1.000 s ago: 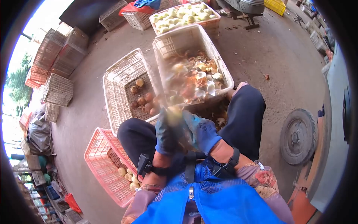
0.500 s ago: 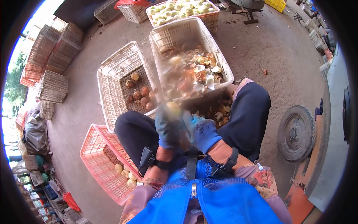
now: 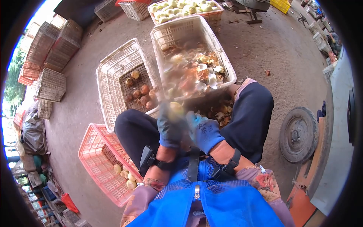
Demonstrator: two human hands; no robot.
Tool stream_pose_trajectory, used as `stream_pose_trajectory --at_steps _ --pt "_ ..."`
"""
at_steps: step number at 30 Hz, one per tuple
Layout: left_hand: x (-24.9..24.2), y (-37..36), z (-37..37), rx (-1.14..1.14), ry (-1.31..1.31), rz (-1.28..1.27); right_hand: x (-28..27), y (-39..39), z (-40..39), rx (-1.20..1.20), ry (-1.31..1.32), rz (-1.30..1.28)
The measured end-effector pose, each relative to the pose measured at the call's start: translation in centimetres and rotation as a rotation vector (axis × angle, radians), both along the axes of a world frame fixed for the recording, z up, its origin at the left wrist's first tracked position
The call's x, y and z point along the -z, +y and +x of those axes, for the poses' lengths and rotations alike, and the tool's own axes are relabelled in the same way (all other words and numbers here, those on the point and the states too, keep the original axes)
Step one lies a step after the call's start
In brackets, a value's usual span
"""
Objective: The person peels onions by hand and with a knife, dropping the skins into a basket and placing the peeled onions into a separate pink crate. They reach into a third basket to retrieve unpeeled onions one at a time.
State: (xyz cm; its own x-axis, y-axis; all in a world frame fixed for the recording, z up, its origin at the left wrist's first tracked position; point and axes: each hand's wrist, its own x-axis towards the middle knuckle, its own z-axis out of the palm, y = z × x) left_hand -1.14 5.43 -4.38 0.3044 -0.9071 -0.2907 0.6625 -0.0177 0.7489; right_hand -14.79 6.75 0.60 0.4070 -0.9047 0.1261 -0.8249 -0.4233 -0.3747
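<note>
My left hand point(image 3: 169, 126), in a blue-grey glove, is closed round a pale yellowish onion point(image 3: 176, 110) in front of my knees. Close by on the right, my gloved right hand point(image 3: 206, 133) has its fingers curled in; a blurred patch hides what they hold, if anything. Just beyond both hands stands a white crate point(image 3: 222, 47) with onion skins point(image 3: 204, 75) in it. A second white crate point(image 3: 107, 89) at its left holds several brown onions point(image 3: 145, 89). Beside my left leg, a pink crate point(image 3: 94, 159) contains several peeled onions point(image 3: 131, 184).
A crate heaped with peeled onions point(image 3: 181, 8) stands at the back. Loose skins point(image 3: 223, 115) lie between my legs. A wheel point(image 3: 298, 135) is at the right beside a metal panel point(image 3: 334, 151). Stacked crates point(image 3: 56, 49) rise at the left.
The view has shifted slightly. Both hands stay close together in front of the skin crate, the left still round the onion; the right sits marginally farther from it.
</note>
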Motion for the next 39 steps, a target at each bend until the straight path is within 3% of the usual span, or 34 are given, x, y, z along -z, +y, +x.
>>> stream_pose_trajectory --at_steps 3,5,12,16,18,19,21,23,25,28,34,36,39 --pt "0.7 -0.3 -0.3 -0.052 -0.096 -0.023 0.3 -0.8 -0.1 0.026 0.163 -0.023" --pt "-1.0 -0.1 0.0 0.139 0.273 0.041 0.1 -2.0 -0.2 0.028 0.172 0.143" --pt "-1.8 -0.2 0.1 0.138 0.332 0.068 0.9 -3.1 -0.1 0.029 0.115 0.056" --pt "-1.7 -0.8 0.5 0.22 0.344 0.039 -0.4 -4.8 -1.2 -0.066 0.038 0.169" --pt "-0.4 -1.4 0.4 0.205 -0.73 -0.13 0.4 -6.0 -2.0 -0.192 -0.324 0.497" --pt "-0.6 -1.4 0.4 0.202 -0.729 -0.131 0.5 -5.9 -2.2 -0.208 -0.307 0.349" --pt "-1.4 -1.2 0.5 0.22 0.38 0.087 0.5 -5.8 -2.3 -0.194 -0.244 0.277" --pt "-1.7 -1.3 0.4 0.238 0.408 0.072 0.4 -5.2 -1.9 -0.179 -0.182 0.206" --pt "-2.1 -1.5 -0.1 0.257 0.441 0.057 0.3 -4.1 -0.5 0.027 0.222 -0.072" --pt "-2.6 -1.7 -0.4 0.161 0.44 0.132 1.3 -4.6 -0.6 0.006 0.246 -0.219" --pt "-2.7 -3.2 0.1 0.285 0.602 -0.066 1.0 -8.0 -0.7 -0.069 0.146 -0.232" --pt "-3.8 -3.2 0.4 0.226 0.424 0.045 1.2 -9.2 -0.5 -0.101 0.135 -0.188" --pt "-1.3 -3.1 1.6 0.168 0.25 0.018 2.2 -10.7 -1.5 -0.079 0.203 -0.232"
